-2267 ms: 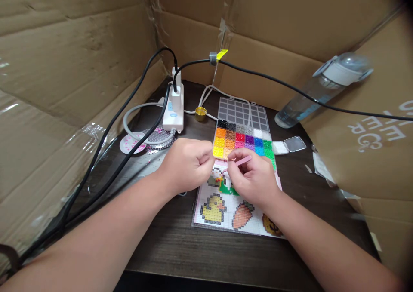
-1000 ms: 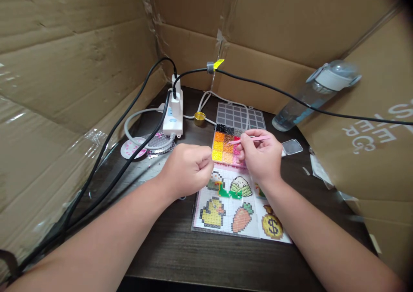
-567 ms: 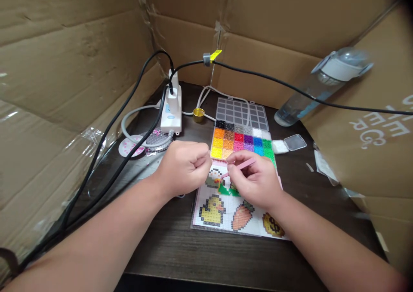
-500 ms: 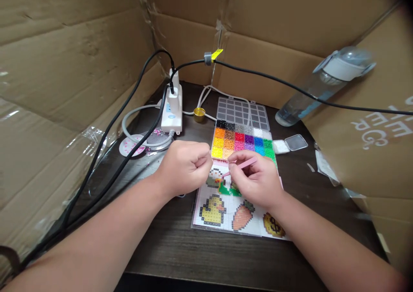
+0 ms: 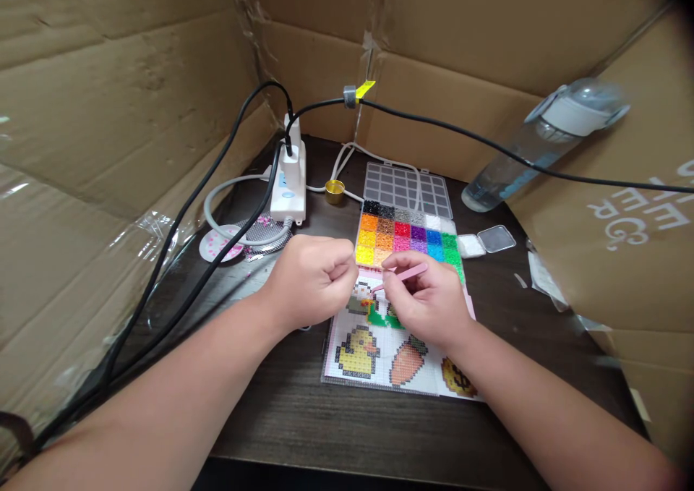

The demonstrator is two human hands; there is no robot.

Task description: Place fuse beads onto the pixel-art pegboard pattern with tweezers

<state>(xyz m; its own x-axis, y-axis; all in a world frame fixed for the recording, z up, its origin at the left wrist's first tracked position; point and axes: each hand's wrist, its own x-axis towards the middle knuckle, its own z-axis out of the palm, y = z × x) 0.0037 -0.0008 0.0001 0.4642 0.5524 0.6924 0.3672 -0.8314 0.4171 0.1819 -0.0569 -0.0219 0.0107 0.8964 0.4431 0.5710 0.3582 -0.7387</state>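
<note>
Two hands over pegboard [image 5: 379, 361]: right hand [image 5: 428, 299] fingers pinch pink tweezers [image 5: 404, 274]; left hand [image 5: 311, 278] clenched, contents hidden.

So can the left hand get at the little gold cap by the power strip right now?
Probably yes. The left hand is a closed fist, and the dark table between it and the gold cap looks bare; the power strip sits just beside the path.
</note>
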